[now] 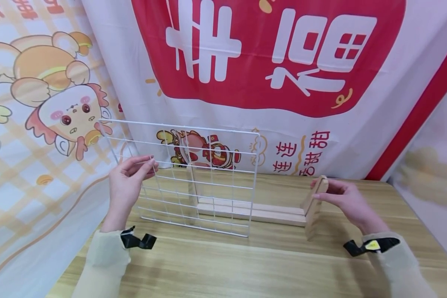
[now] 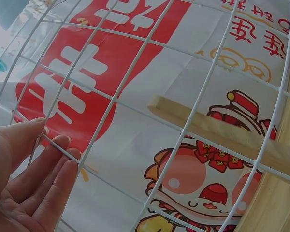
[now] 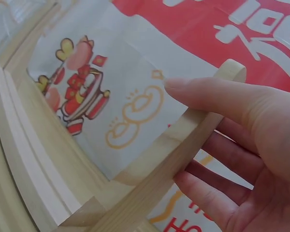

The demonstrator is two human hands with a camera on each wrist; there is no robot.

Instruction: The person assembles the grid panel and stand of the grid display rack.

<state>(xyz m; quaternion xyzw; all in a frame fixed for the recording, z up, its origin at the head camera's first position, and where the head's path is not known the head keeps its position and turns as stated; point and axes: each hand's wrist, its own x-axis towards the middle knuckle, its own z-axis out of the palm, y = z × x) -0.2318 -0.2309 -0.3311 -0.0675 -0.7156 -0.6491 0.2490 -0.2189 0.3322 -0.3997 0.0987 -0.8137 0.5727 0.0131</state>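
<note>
In the head view my left hand [image 1: 128, 178] pinches a wire of a white wire grid panel [image 1: 253, 186]. The panel stands tilted in front of the left part of a wooden stand [image 1: 279, 216]. The left wrist view shows the left hand's thumb and fingers [image 2: 60, 186] meeting at a wire, with a wooden end piece [image 2: 212, 130] beyond the grid. My right hand [image 1: 344, 198] holds the upper part of the stand's right end piece [image 1: 313, 215]. In the right wrist view the thumb [image 3: 198, 94] lies on one side of that piece, the other fingers opposite.
The stand rests on a wood-grain table [image 1: 216, 265]. A white cloth with a red printed panel [image 1: 260, 54] hangs behind it. At the left hangs a checked cloth with cartoon animals [image 1: 48, 103]. Black bands [image 1: 132, 240] sit on both sleeves.
</note>
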